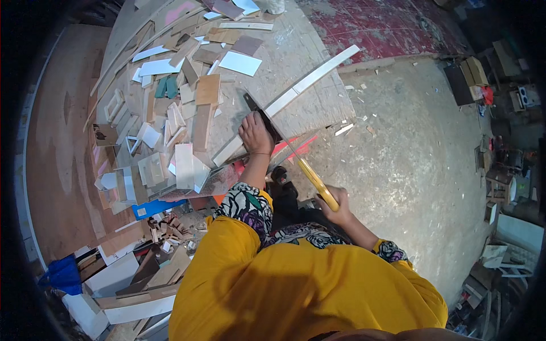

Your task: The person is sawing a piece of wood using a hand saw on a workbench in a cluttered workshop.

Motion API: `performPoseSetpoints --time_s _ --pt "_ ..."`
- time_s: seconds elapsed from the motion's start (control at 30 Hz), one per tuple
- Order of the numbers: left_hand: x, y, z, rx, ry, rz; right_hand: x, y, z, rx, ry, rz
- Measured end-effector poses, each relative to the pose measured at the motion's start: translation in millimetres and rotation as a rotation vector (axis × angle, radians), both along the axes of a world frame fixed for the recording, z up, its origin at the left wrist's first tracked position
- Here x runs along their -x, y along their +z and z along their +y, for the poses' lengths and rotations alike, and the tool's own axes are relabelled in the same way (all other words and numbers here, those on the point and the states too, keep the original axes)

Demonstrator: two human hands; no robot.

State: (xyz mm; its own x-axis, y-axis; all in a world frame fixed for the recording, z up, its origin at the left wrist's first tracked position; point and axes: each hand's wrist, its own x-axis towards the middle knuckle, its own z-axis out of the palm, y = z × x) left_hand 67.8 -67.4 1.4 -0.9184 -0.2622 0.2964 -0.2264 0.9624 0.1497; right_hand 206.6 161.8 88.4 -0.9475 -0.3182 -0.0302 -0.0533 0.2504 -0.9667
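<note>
1. Strip (315,77): pale, long, laid slantwise on the table (298,42); near end by the table's edge, among scraps (240,62).
2. Left hand (256,133): clasped over the strip, fingers curled across it; underside of the grip hidden.
3. Right hand (335,206): wrapped firmly round the yellow end of the saw (314,179). Dark blade (271,125) lies across the strip, right beside the left hand.
4. Risk, as I judge it: blade jumping sideways onto left knuckles; cause, hand set so close.
5. Risk: strip rolling or sliding; cause, no clamp seen, only the hand's weight. Blade could then bind if twisted.
6. Surface: pale, scuffed tabletop, left part heaped with wood scraps, some white-faced, two green.
7. Room: worn concrete floor (398,170), stray chips; red tiled patch (387,25) beyond; blue bag (61,275) lower left, beside piled boards.
</note>
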Motion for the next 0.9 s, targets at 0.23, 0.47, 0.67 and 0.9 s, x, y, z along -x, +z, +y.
performPoseSetpoints --time_s 0.23,0.47,0.67,0.9 --pt "2 3 0 0.045 0.037 -0.008 -2 -19 3 -0.038 0.039 0.001" --pt "-1 4 -1 -0.031 0.007 0.011 -14 -20 13 -0.034 -0.013 0.121" --pt "0 3 2 0.045 -0.033 0.057 50 -29 -33 0.06 -0.021 0.014" --pt "-1 -6 -6 0.02 -0.035 0.086 -18 -20 12 0.018 -0.002 -0.05"
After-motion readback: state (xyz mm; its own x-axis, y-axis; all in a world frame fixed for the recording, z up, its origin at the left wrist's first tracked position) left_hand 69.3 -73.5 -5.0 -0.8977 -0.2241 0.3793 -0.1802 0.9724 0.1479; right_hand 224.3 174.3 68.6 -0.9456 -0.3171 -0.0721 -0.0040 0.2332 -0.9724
